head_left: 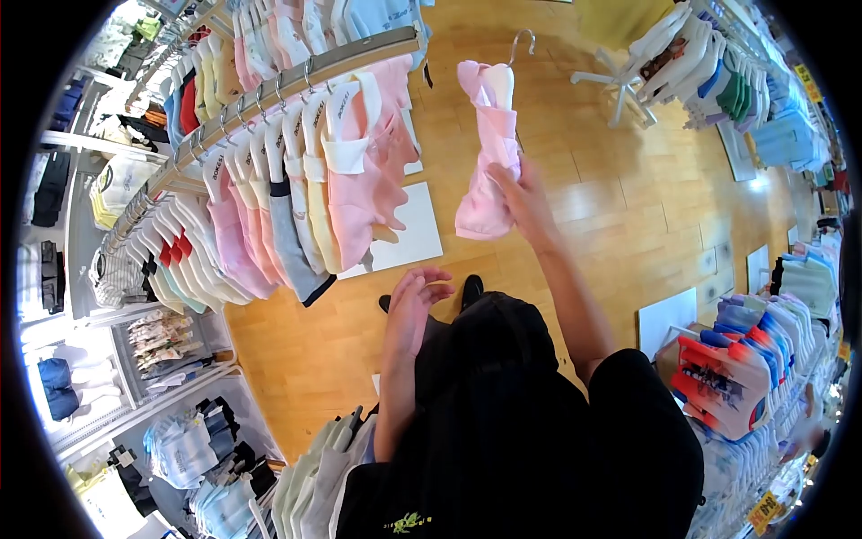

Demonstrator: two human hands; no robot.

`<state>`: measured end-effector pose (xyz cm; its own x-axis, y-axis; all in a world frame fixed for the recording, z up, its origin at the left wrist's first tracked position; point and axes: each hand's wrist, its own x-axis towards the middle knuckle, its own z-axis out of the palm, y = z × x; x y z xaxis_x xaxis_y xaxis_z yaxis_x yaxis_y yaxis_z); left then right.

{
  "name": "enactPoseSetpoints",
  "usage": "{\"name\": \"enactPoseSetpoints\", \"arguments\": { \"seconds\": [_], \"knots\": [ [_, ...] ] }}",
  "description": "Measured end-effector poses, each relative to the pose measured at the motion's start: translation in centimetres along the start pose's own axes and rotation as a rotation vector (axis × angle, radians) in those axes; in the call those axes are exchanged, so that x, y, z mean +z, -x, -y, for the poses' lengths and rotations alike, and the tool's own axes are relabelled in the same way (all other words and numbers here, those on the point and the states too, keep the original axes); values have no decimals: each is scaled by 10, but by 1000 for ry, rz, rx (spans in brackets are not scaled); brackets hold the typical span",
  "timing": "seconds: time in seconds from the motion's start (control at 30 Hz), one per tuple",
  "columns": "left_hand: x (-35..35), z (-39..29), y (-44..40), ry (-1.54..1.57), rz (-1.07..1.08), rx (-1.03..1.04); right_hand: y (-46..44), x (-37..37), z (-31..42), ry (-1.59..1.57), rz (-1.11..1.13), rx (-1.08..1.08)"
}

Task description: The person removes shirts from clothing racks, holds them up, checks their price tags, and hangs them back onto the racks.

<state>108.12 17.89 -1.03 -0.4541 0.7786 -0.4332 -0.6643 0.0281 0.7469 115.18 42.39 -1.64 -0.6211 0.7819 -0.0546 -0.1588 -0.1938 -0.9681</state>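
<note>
A small pink garment hangs on a white hanger with a metal hook, held out over the floor. My right hand grips the garment by its right side, thumb across the front. Lower and to the left, my left hand is raised before my body with its fingers apart and nothing in them. Nearest to that hand, on the rack at left, hangs a pink top on a white hanger; the hand is apart from it.
A metal rail at left carries several children's garments on hangers. A white base panel lies beneath it. At upper right stands a rack with a white wheeled base. More clothes racks line the right; shelves with folded clothes fill the left.
</note>
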Motion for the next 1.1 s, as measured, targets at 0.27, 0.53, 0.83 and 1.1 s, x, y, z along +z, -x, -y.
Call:
{"name": "enactPoseSetpoints", "arguments": {
  "seconds": [0.27,0.53,0.83,1.1],
  "knots": [
    [-9,6,4,10,-23,21,-30,24,-13,151,-168,45],
    [-17,15,3,38,-10,24,-68,60,2,427,-123,-169],
    [-17,12,8,74,-54,50,-54,104,43,484,-86,-355],
    [-19,15,9,98,-67,53,-27,106,30,442,2,-424]
  ]
}}
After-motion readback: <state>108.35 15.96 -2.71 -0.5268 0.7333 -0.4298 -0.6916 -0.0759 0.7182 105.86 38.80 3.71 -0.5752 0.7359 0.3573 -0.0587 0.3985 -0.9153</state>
